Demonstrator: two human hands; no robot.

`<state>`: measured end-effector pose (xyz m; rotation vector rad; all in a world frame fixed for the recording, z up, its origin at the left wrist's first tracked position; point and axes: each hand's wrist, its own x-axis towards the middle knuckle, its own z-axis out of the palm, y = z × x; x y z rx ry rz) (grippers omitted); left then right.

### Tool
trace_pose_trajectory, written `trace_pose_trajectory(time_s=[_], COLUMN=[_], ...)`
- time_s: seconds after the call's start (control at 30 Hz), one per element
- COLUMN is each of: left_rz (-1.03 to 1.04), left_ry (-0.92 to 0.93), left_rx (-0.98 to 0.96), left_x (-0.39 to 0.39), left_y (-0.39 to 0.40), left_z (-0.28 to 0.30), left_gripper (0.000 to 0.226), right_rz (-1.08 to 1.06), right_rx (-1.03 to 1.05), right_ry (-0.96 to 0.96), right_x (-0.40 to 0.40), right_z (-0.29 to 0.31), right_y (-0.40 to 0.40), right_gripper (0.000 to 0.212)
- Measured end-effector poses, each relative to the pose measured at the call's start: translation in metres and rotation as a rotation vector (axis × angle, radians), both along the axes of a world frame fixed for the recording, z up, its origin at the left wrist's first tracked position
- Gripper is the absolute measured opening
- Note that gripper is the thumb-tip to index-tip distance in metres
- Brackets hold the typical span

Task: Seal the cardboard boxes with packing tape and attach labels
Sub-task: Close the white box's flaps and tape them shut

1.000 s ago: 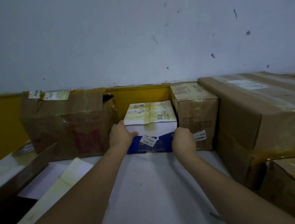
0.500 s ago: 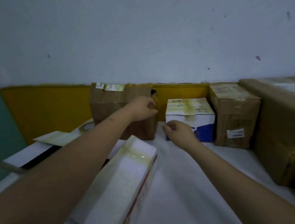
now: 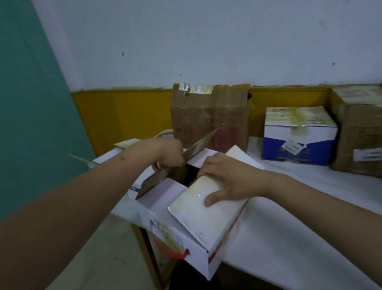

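Observation:
A white cardboard box (image 3: 201, 256) with a red handle and red trim lies at the table's near left corner, its top partly open. My left hand (image 3: 169, 155) grips the brown inner side of the raised left flap (image 3: 175, 163). My right hand (image 3: 229, 178) rests with spread fingers on the white right flap (image 3: 202, 217), which is stained with yellowed tape. A dark gap shows between the two flaps. No tape roll or loose label is in view.
On the white table (image 3: 295, 239), along the wall, stand a brown taped box (image 3: 210, 118), a white-and-blue box (image 3: 299, 136) with a label, and another brown labelled box (image 3: 367, 135). A teal surface (image 3: 17, 101) is at left; floor lies below.
Both hands left the white-and-blue box at the wall and moved to the white box at the near left. The view swung left. The left hand took hold of a flap.

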<state>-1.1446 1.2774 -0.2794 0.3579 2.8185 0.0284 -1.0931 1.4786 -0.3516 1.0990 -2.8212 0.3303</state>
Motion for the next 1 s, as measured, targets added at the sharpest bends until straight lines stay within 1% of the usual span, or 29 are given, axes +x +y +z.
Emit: trace_pose_trajectory(time_s=[0.03, 0.13, 0.2, 0.3, 0.37, 0.43, 0.5, 0.57, 0.6, 0.67, 0.77, 0.83, 0.9, 0.93, 0.97, 1.0], left_rz=[-0.023, -0.098, -0.128, -0.201, -0.296, -0.39, -0.431, -0.434, -0.429, -0.391, -0.334, -0.332, -0.335, -0.345, -0.361, -0.383], left_ry=[0.046, 0.198, 0.27, 0.286, 0.316, 0.317, 0.241, 0.186, 0.202, 0.27, 0.334, 0.45, 0.6, 0.602, 0.519, 0.368], left_rx=[0.006, 0.037, 0.132, 0.3, 0.365, 0.45, 0.497, 0.454, 0.437, 0.465, 0.51, 0.549, 0.685, 0.77, 0.843, 0.878], left_x=[-0.002, -0.011, -0.019, -0.028, -0.029, -0.028, -0.026, -0.029, -0.031, -0.035, -0.034, -0.029, -0.016, -0.008, 0.002, 0.011], left_y=[0.004, 0.017, 0.026, 0.048, 0.07, 0.093, 0.107, 0.11, 0.109, 0.106, 0.1, 0.1, 0.105, 0.109, 0.113, 0.117], left_z=[0.0, 0.002, 0.002, 0.004, 0.005, 0.005, 0.003, -0.004, -0.007, -0.014, -0.024, -0.029, -0.03, -0.028, -0.025, -0.023], left_gripper=[0.02, 0.026, 0.028, 0.028, 0.021, 0.014, 0.013, 0.017, 0.02, 0.027, 0.025, 0.019, 0.012, 0.011, 0.015, 0.02], right_rz=[-0.015, -0.097, -0.142, -0.173, -0.181, -0.218, -0.285, -0.339, -0.354, -0.374, -0.425, -0.536, -0.659, -0.702, -0.733, -0.752], right_rx=[0.007, -0.011, -0.03, -0.111, -0.172, -0.186, -0.186, -0.194, -0.2, -0.209, -0.161, -0.07, -0.082, -0.118, -0.153, -0.185], right_ry=[0.043, 0.089, 0.118, 0.161, 0.178, 0.188, 0.163, 0.129, 0.106, 0.048, -0.016, -0.034, -0.089, -0.126, -0.144, -0.137], right_x=[0.001, 0.007, 0.014, 0.026, 0.034, 0.041, 0.048, 0.052, 0.053, 0.053, 0.053, 0.057, 0.062, 0.065, 0.068, 0.071], right_z=[0.008, 0.03, 0.037, 0.044, 0.049, 0.053, 0.054, 0.051, 0.048, 0.041, 0.045, 0.054, 0.059, 0.059, 0.057, 0.053], right_y=[0.005, 0.033, 0.057, 0.089, 0.103, 0.113, 0.124, 0.137, 0.142, 0.149, 0.161, 0.182, 0.211, 0.224, 0.233, 0.24], right_gripper=[0.057, 0.047, 0.038, 0.027, 0.031, 0.034, 0.023, 0.018, 0.017, 0.019, 0.025, 0.033, 0.031, 0.029, 0.029, 0.029])
